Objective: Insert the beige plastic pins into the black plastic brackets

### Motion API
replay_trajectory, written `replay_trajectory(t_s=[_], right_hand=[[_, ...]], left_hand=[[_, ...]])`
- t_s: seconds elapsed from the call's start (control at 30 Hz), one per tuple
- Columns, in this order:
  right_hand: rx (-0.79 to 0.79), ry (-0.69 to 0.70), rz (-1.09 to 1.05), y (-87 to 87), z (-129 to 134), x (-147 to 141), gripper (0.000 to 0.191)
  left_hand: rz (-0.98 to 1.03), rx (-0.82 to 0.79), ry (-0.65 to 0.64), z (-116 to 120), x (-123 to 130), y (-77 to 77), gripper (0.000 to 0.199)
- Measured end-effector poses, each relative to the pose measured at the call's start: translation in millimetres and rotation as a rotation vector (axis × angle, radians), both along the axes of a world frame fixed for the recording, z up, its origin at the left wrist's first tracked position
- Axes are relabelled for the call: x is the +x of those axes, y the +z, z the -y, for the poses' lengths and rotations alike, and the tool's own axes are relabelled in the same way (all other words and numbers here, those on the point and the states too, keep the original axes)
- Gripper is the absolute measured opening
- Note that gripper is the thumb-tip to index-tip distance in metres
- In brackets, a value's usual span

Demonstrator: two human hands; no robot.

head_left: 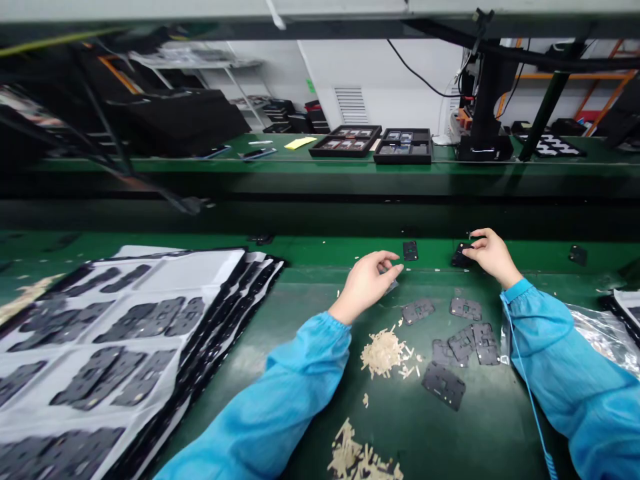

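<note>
Left hand [365, 283] – fingers loosely curled, grip cannot be confirmed (a dark piece [393, 287] lies partly hidden under the fingertips). Right hand [493, 257] – fingertips closed on a black moulded plate [461, 257] at the far edge of the green worktop [450, 440]. More plates [443, 385] lie centre-frame, just beside pale trimmings [383, 353]; stacked trays [125, 347] fill the lower left.

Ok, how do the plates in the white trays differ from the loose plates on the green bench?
The tray plates sit in neat rows, the loose plates at odd angles. The tray plates rest in stacked white trays, the loose plates on the green bench, some overlapping. Both are flat, dark grey, with cut-outs.
</note>
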State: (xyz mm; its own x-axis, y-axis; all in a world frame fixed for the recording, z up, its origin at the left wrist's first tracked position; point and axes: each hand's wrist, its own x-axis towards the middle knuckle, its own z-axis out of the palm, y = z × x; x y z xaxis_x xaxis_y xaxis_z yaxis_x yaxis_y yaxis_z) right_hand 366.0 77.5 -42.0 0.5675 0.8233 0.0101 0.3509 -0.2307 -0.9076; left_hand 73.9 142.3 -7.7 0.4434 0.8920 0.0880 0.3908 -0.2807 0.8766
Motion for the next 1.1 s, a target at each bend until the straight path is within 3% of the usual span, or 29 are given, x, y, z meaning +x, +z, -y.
replay_trajectory(t_s=[0.07, 0.2, 0.37, 0.53, 0.6, 0.67, 0.7, 0.8, 0.97, 1.1], right_hand=[[0.042, 0.049, -0.122, 8.2, 5, -15, 0.046], [0.076, 0.220, -0.380, 20.4, 19, -65, 0.052], [0.043, 0.383, -0.625, 18.4, 40, -130, 0.050], [0.000, 0.448, -0.731, 12.5, 59, -162, 0.052], [-0.025, 0.487, -0.685, 16.7, 58, -159, 0.055], [-0.045, 0.496, -0.488, 24.5, 45, -143, 0.055], [-0.051, 0.443, -0.271, 28.4, 33, -130, 0.052], [-0.063, 0.267, -0.045, 32.9, -17, -84, 0.053], [-0.180, 0.087, 0.293, 10.4, -101, -29, 0.054], [-0.227, 0.091, 0.500, -12.1, -133, -16, 0.036]], left_hand=[[0.013, -0.015, -0.031, -1, 13, -2.8, 0.027], [0.063, -0.109, -0.108, 23, 15, -3.4, 0.033], [0.128, -0.190, 0.004, 56, -26, -0.1, 0.027], [0.145, -0.360, 0.023, 83, -63, -8.0, 0.027], [0.200, -0.414, 0.084, 89, -71, -9.8, 0.027], [0.249, -0.429, 0.150, 92, -78, -9.2, 0.028], [0.263, -0.438, 0.171, 92, -80, -8.5, 0.028], [0.294, -0.476, 0.190, 92, -84, -8.0, 0.028], [0.338, -0.509, 0.155, 92, -83, -12.0, 0.030], [0.359, -0.515, 0.118, 93, -83, -11.6, 0.031]])
